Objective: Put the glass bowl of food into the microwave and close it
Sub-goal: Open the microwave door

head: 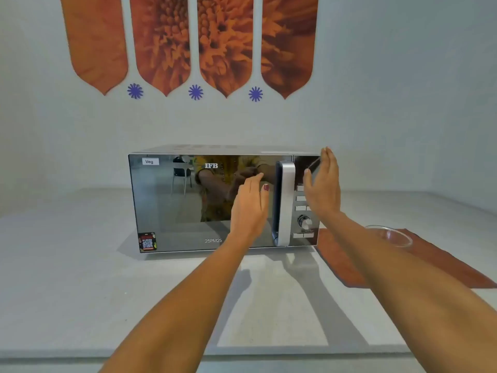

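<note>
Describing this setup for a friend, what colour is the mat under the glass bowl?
The mat is reddish-brown, plain; the bowl is clear. The head view shows it best.

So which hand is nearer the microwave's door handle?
Left. The left hand reaches just left of the door handle; the right hand hovers open beyond it, over the control panel.

A pale grey stone surface (80, 278) carries a mirrored silver microwave (188, 211) at twelve o'clock and a flat rust-orange mat (347, 262) at two o'clock, just beside it.
</note>
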